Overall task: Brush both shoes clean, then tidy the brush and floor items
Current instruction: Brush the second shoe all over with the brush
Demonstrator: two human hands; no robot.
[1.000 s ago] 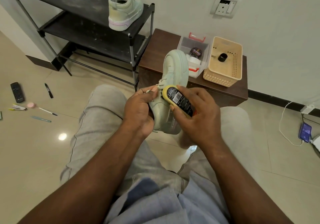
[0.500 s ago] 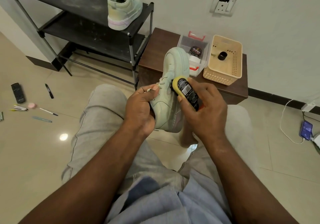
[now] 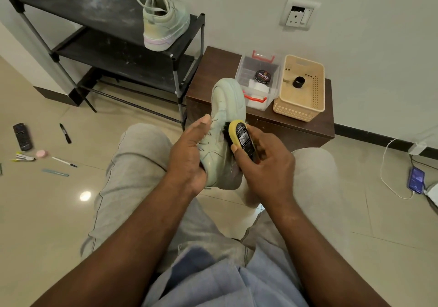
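- Found left hand (image 3: 189, 155) raised between the knees, forearm coming in from lower left, palm turned to the right.
- Noted fingers curled round the ankle end of the shoe (image 3: 224, 107), gripping it; thumb stretched up along the laces.
- Found right hand (image 3: 263, 162) level with the left, just beside the shoe, forearm coming in from lower right.
- Noted fingers and thumb wrapped round the brush (image 3: 241, 136), holding it firmly.
- Recorded brush as yellow-backed with a black barcode label, dark bristles pressed against the shoe's upper, beside the laces.
- Recorded shoe as pale green, held toe up and heel down, laces facing the left thumb, in front of the cabinet (image 3: 213, 69).
- Could not judge dirt on the upper.
- Located second shoe (image 3: 166, 24), same pale green, upright at the right end of the top shelf of the rack (image 3: 94, 5), heel toward the camera.
- Logged on the cabinet a clear box (image 3: 239, 69) holding a round tin (image 3: 262, 77), and just beside it a basket (image 3: 298, 109) holding a black ring (image 3: 299, 82).
- Logged on the floor (image 3: 47, 211), far left: remote (image 3: 22, 136), marker (image 3: 65, 133), pen (image 3: 64, 161), pink disc (image 3: 41, 153), and other small items too small to identify.
- Logged at far right a phone (image 3: 416, 179) on a white cable (image 3: 385, 164).
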